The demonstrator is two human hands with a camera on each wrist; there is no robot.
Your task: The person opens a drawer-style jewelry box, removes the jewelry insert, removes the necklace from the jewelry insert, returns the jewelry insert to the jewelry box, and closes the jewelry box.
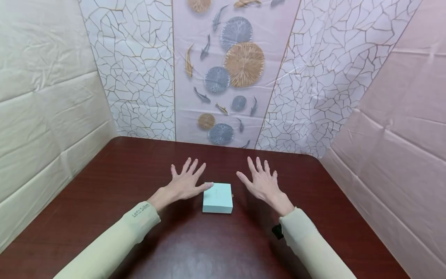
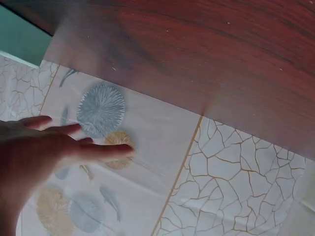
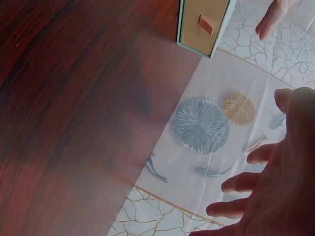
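Observation:
A small mint-green box (image 1: 217, 198) lies on the dark wooden table between the two hands. In the right wrist view its side shows a tan face (image 3: 197, 29) with a small brown pull tab (image 3: 205, 24). My left hand (image 1: 184, 185) is spread to the left of the box, its thumb overlapping the box's top left corner in the head view; whether it touches cannot be told. To the right, my right hand (image 1: 263, 184) is spread with fingers apart, holding nothing. The left wrist view shows the left hand (image 2: 59, 147) and a corner of the box (image 2: 22, 39).
The reddish-brown table (image 1: 195, 248) reaches back to a patterned cloth wall (image 1: 223, 97). Pale cloth walls stand at the left (image 1: 45, 116) and right (image 1: 400, 116). A black object (image 1: 277, 231) shows at the right sleeve's cuff.

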